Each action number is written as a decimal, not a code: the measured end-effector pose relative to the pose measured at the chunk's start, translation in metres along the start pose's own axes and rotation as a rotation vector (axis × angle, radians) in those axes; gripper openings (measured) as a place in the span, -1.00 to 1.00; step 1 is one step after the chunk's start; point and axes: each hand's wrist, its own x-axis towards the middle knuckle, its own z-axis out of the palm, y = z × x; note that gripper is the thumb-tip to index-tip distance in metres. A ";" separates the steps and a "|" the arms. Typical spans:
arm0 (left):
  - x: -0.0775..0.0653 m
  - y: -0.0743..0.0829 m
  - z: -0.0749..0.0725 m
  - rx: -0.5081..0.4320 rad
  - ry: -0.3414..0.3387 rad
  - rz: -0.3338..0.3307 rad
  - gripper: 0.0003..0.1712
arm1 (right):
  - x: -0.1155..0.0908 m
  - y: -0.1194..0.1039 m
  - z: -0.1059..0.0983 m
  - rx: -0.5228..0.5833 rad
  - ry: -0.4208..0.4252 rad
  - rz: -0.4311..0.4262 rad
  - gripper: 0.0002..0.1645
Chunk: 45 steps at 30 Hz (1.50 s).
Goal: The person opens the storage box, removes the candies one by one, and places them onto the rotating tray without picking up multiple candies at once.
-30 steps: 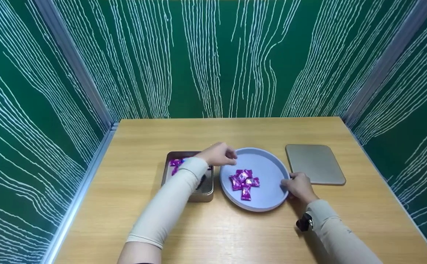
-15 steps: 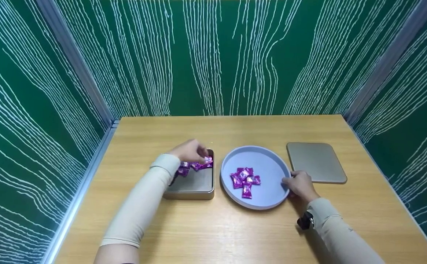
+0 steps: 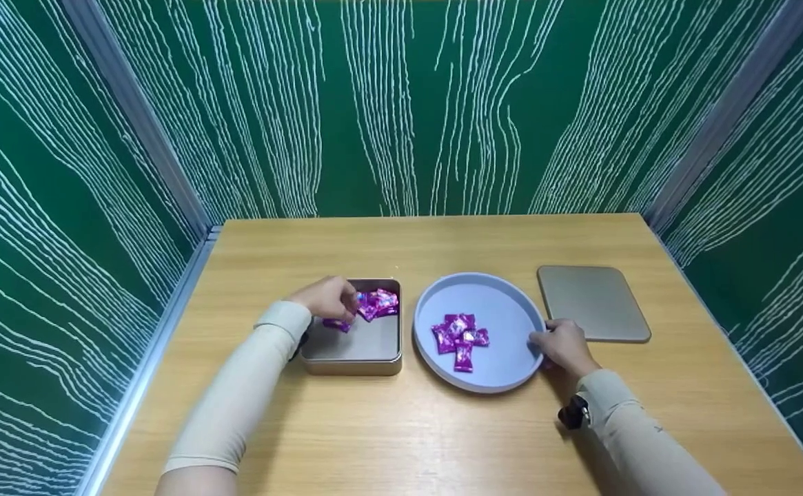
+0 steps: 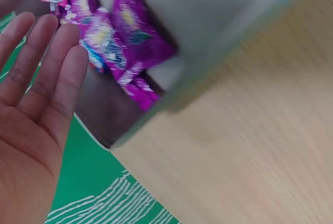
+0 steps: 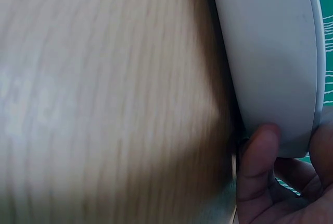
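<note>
My left hand (image 3: 329,297) reaches over the left side of an open metal tin (image 3: 353,367). In the left wrist view its fingers (image 4: 67,78) are only slightly bent, with nothing visible between them and the thumb. Purple wrapped candies (image 3: 378,303) lie inside the tin, close beyond the fingertips; my hand hides part of them. To the right of the tin stands a round, pale lilac plate (image 3: 504,303) with a raised rim, holding several purple candies (image 3: 462,337). My right hand (image 3: 565,348) pinches the plate's right rim, thumb inside and fingers against the outer wall (image 5: 276,62).
A flat metal lid (image 3: 594,303) lies on the wooden table (image 3: 435,441), behind and right of the plate. Green panels (image 3: 429,110) with white lines enclose the table at the back and both sides.
My left hand has moved leftward, from the plate's left rim across to the tin's left side, uncovering candies at the tin's right. My right hand and the plate stay in place.
</note>
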 end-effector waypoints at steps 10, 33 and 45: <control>-0.001 -0.015 0.011 0.150 -0.005 0.012 -0.70 | -0.001 0.000 0.001 0.020 -0.004 0.001 -0.43; 0.002 -0.026 0.024 0.366 0.023 0.066 -0.81 | 0.001 0.000 -0.002 0.003 -0.018 0.026 -0.47; 0.004 -0.026 0.026 0.352 0.025 0.035 -0.79 | 0.001 0.001 -0.002 0.000 -0.016 0.004 -0.47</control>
